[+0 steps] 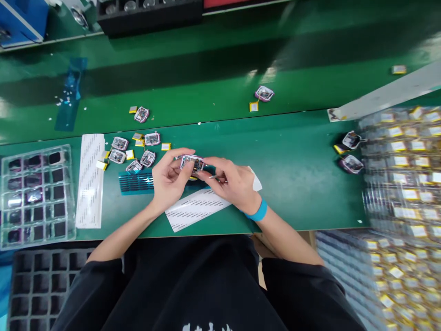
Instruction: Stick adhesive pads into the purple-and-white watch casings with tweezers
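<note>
My left hand point(172, 177) grips a small watch-like casing point(193, 162) with its electronics facing up, thumb on its front edge. At the casing's right side, my right hand point(230, 180) has its fingers pinched round a thin pointed tool point(214, 177), and its fingertips touch the casing. Below the hands lies a white printed sheet point(196, 209), partly covered by the right hand. A blue striped film strip point(136, 183) lies left of my left hand. Several similar casings point(148, 158) with small yellow-edged batteries point(166, 146) are grouped behind it.
A clear tray point(72, 197) of dark parts and a white sheet strip point(90, 181) lie left. Stacked trays of batteries point(409, 161) stand right, near two casings point(351, 163). More casings point(264, 94) lie farther back. A grey post point(389, 92) slants at right.
</note>
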A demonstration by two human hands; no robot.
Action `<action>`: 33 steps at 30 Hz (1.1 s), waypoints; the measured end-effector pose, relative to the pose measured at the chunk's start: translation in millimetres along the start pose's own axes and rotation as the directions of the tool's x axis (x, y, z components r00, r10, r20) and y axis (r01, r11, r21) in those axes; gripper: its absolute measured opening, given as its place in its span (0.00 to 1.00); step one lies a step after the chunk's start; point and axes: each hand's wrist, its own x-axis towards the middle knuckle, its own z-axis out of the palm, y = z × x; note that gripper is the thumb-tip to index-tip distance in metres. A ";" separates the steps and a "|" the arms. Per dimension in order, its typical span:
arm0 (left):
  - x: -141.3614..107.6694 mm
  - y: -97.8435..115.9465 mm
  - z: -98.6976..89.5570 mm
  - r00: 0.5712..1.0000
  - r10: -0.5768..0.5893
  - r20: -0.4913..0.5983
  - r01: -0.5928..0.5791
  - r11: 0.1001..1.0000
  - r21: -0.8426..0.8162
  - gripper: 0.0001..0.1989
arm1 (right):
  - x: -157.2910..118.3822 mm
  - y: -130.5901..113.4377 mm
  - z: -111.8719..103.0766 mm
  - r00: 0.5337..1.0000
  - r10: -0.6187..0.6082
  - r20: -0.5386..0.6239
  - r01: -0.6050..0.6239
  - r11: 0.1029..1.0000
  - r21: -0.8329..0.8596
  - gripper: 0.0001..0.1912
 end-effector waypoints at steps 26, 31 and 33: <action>-14.7 -19.4 -1.2 0.993 -0.115 0.028 0.116 0.993 -0.027 0.09 | -3.6 12.3 -9.0 0.916 -0.150 0.373 0.225 0.960 -0.167 0.10; -8.5 -19.2 -6.3 0.997 -0.076 0.008 0.077 0.995 -0.066 0.13 | -2.5 16.7 -5.2 0.954 0.047 0.296 -0.093 0.985 0.144 0.11; -5.9 -17.3 -8.6 0.999 -0.054 0.004 0.054 0.997 -0.058 0.15 | -2.0 15.6 -2.2 0.959 0.088 0.269 -0.146 0.968 0.204 0.08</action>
